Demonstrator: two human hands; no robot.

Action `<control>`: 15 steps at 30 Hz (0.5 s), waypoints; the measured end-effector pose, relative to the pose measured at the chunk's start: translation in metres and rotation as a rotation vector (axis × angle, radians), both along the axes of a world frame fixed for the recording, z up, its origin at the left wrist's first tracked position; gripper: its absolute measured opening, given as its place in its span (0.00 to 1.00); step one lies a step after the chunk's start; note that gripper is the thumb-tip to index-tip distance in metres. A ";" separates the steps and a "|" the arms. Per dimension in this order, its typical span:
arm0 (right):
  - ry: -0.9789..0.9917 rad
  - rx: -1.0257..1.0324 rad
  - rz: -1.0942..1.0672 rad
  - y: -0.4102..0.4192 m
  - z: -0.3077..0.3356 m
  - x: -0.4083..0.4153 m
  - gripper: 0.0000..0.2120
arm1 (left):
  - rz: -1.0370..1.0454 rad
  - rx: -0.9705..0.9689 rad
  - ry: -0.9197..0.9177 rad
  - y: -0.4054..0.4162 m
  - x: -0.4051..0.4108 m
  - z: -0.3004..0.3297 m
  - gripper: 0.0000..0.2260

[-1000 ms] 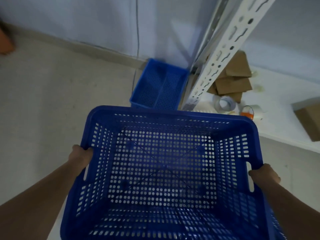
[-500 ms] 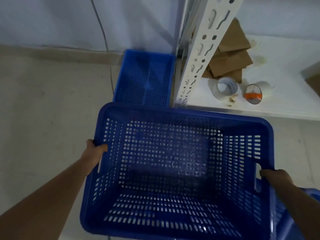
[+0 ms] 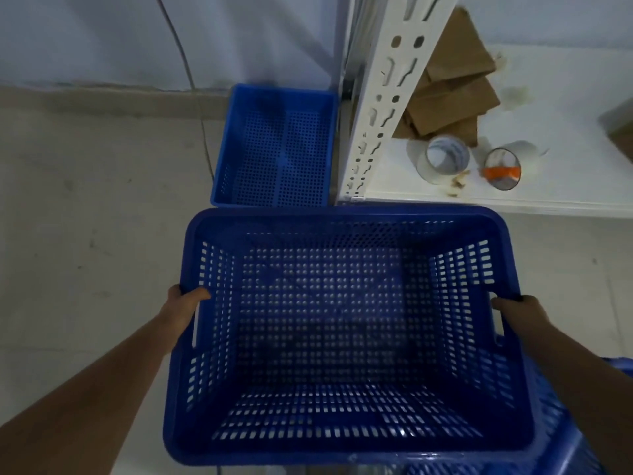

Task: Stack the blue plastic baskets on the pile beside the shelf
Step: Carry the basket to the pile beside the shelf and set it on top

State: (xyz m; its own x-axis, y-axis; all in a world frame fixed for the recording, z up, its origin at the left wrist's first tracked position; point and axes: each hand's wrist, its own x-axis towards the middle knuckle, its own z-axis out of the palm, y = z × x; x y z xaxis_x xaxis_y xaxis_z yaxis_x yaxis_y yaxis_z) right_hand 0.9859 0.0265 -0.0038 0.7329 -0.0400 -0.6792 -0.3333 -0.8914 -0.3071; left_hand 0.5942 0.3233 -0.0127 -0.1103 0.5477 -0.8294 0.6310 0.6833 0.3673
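Note:
I hold a large dark blue perforated plastic basket (image 3: 342,323) level in front of me, above the floor. My left hand (image 3: 183,303) grips its left rim by the handle slot. My right hand (image 3: 517,311) grips the right rim the same way. Beyond the held basket, a lighter blue basket (image 3: 274,149) sits on the floor against the wall, just left of the white shelf post (image 3: 383,97). Part of another blue basket (image 3: 561,423) shows at the lower right, behind the held one.
A low white shelf board (image 3: 513,197) on the right carries folded cardboard (image 3: 448,87), a clear tape roll (image 3: 443,159) and an orange-marked tape roll (image 3: 501,169). A thin cable (image 3: 202,132) runs down the wall to the pale tiled floor (image 3: 85,217).
The view has moved closer to the shelf and the floor basket. The held basket has levelled out and sits lower in view, both hands still on its rims.

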 end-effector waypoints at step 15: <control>0.056 0.045 -0.011 -0.009 -0.009 0.004 0.32 | -0.069 0.035 0.075 -0.003 0.009 0.003 0.36</control>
